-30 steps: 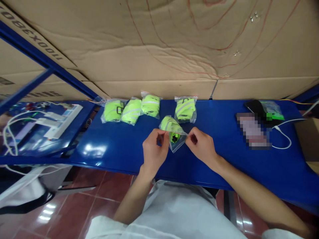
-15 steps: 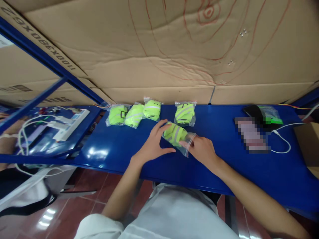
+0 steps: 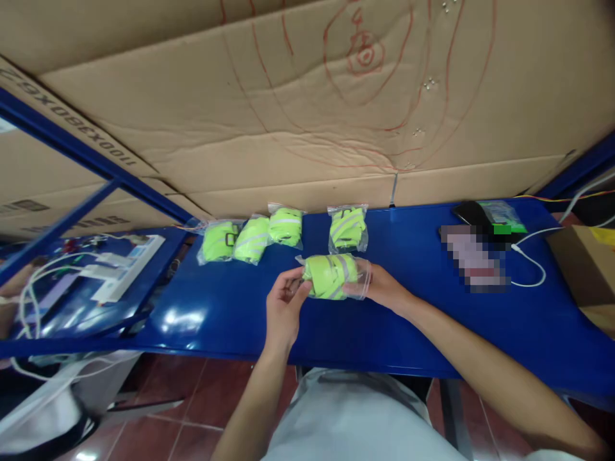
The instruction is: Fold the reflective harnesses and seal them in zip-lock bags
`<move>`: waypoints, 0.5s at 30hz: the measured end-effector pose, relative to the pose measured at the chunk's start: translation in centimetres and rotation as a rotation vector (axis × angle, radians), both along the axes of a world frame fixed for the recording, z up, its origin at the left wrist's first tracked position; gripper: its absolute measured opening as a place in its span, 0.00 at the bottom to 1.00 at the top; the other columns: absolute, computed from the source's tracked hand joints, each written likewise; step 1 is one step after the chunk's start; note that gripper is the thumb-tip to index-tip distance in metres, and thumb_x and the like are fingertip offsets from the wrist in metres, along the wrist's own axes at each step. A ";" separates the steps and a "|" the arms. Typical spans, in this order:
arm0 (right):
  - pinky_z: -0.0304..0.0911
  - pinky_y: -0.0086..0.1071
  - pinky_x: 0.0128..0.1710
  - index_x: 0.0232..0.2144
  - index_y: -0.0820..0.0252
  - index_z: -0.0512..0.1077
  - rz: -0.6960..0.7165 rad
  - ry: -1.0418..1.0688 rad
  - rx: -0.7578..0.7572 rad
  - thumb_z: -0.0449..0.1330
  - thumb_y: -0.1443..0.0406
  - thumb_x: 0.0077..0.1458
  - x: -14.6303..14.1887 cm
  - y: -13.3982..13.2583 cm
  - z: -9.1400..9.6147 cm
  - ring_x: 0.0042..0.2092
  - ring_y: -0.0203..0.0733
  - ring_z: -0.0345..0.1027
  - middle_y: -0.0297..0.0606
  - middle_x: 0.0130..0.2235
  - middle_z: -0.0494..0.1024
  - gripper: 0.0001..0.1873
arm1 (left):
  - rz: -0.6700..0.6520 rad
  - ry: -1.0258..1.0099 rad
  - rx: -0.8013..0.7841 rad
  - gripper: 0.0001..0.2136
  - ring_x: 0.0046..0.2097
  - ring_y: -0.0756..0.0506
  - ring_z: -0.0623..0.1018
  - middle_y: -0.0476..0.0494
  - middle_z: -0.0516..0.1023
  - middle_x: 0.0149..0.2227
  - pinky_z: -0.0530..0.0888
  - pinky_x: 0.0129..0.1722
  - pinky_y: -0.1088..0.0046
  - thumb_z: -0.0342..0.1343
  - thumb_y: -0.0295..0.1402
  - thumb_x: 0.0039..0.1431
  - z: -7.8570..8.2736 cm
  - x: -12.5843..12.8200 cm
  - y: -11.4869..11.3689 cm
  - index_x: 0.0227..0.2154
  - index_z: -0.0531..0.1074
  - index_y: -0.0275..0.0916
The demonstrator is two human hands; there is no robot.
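Observation:
Above the blue table [image 3: 230, 320] I hold a clear plastic bag [image 3: 331, 276] with a rolled neon-yellow reflective strap, grey-striped, inside. My left hand [image 3: 284, 307] pinches the left end of the bag between thumb and fingers. At the opposite end, my right hand [image 3: 384, 287] grips the loose plastic; its fingertips show through the film against the roll. Behind, three similar bagged straps [image 3: 252, 239] lie side by side, the leftmost showing a black buckle [image 3: 230, 239]. Another bagged strap [image 3: 348, 228] lies by itself just beyond my hands.
A large cardboard sheet [image 3: 192, 128] with red drawn lines rises behind the table. To the right are a blurred-out phone-like item [image 3: 473, 256], a dark object [image 3: 473, 214], a white cable [image 3: 542, 269] and a cardboard box [image 3: 576, 262]. A power strip [image 3: 132, 269] lies left beyond the blue frame.
My left hand, earlier spread beside the bag, now pinches its left end. The bag has turned from slanting to nearly level, and my right hand has shifted with it.

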State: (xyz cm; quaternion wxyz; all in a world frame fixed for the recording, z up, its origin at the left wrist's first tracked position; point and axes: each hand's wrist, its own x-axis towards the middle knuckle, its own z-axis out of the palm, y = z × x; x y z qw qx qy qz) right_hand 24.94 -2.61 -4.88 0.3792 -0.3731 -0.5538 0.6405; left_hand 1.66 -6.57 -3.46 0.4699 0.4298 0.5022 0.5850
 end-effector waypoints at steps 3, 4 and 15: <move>0.73 0.36 0.43 0.47 0.58 0.79 0.062 0.039 -0.041 0.74 0.49 0.49 0.1 -0.2 0.2 0.41 0.43 0.77 0.36 0.37 0.82 0.28 | 0.022 -0.029 -0.087 0.19 0.41 0.47 0.82 0.43 0.84 0.43 0.78 0.42 0.74 0.75 0.42 0.49 0.6 -0.8 0.1 0.39 0.77 0.39; 0.72 0.35 0.39 0.47 0.59 0.79 0.084 0.026 -0.060 0.74 0.49 0.49 0.1 -0.3 0.3 0.37 0.41 0.76 0.35 0.35 0.81 0.28 | 0.021 -0.038 -0.110 0.18 0.39 0.48 0.82 0.43 0.84 0.41 0.78 0.40 0.74 0.75 0.43 0.49 0.8 -1.1 -0.1 0.38 0.77 0.40; 0.62 0.29 0.26 0.40 0.61 0.81 -0.116 -0.097 -0.222 0.76 0.47 0.41 -2.2 -2.1 1.8 0.28 0.37 0.67 0.36 0.29 0.79 0.30 | 0.103 -0.155 -0.160 0.15 0.32 0.46 0.81 0.47 0.81 0.32 0.80 0.33 0.71 0.72 0.42 0.52 0.6 -2.1 -1.2 0.32 0.74 0.41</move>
